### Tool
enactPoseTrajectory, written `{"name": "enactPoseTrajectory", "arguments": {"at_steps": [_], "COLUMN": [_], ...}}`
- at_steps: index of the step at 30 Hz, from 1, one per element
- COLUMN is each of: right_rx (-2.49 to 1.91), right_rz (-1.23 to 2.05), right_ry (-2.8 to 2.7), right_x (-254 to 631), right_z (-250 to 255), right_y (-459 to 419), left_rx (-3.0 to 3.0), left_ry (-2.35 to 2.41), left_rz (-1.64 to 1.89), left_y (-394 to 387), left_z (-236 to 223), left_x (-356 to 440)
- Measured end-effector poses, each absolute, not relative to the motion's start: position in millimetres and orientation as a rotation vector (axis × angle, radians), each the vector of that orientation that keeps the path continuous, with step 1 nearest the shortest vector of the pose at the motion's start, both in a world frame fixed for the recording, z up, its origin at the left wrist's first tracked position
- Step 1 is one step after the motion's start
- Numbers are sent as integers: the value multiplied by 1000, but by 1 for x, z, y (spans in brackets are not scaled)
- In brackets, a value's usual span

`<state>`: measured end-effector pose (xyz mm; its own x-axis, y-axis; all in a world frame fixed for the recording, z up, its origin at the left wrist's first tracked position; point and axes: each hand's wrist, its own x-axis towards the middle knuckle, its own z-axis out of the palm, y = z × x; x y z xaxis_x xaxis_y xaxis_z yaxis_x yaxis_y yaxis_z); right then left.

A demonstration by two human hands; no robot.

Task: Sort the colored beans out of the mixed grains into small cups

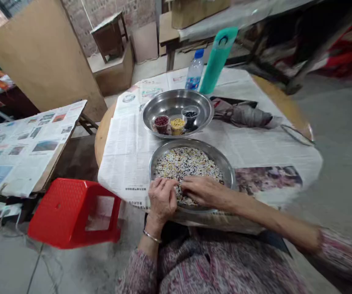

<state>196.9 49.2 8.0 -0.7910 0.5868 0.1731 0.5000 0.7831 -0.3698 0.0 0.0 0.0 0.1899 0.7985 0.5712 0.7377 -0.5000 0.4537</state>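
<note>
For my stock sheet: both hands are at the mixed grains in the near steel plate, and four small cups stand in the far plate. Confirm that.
Wrong count: the head view shows three small cups in the far steel plate, not four. The left hand and right hand are at the mixed grains in the near steel plate, as stated.

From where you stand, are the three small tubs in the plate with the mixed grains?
No, the tubs sit in the farther steel plate.
</note>
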Motion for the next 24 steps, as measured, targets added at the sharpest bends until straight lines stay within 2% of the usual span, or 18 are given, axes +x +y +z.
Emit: {"name": "enactPoseTrajectory", "arguments": {"at_steps": [4,9,17,24], "right_rx": [-1102,-1311,-1824,-1966], "right_rz": [441,621,145,216], "right_ry": [-2588,-2322,-2023,-2241], "right_x": [213,220,217,203], "right_z": [25,61,104,99], "right_y": [85,129,225,269], "left_rx": [2385,2350,2351,2329], "left_ry": [1550,1548,1541,1518], "left_rz": [1123,1147,1208,1210], "left_y": [-2,-3,-3,-4], "left_z": [-2,-2,-3,0], "left_x": [0,1,1,1]}}
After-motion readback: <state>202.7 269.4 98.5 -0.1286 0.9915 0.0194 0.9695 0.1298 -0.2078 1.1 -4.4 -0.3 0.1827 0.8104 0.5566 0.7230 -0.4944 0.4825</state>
